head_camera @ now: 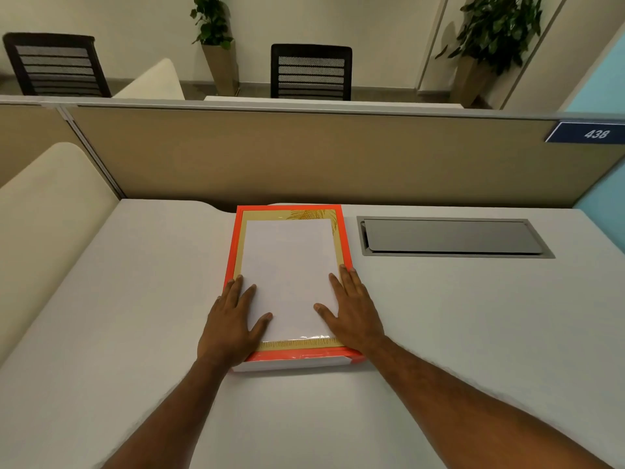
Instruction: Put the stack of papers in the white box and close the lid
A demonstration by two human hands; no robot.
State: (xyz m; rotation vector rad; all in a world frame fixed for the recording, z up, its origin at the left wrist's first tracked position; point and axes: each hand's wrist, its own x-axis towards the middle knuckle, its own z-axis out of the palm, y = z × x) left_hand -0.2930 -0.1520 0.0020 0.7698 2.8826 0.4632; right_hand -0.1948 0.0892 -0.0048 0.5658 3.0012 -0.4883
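Our left hand (233, 319) and right hand (351, 309) lie flat, fingers spread, on the orange-rimmed lid's (291, 275) near end, long axis pointing away.

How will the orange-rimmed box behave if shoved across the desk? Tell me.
Probably slides rather than tips: the box is low and wide on the smooth desk. Its lid shows glare, so palms may slip. Likely stiff: left hand and right hand rest on it without visible sag.

Both forearms reach forward, left hand (233, 324) and right hand (353, 311) lying flat, palms down, fingers (340, 282) spread.
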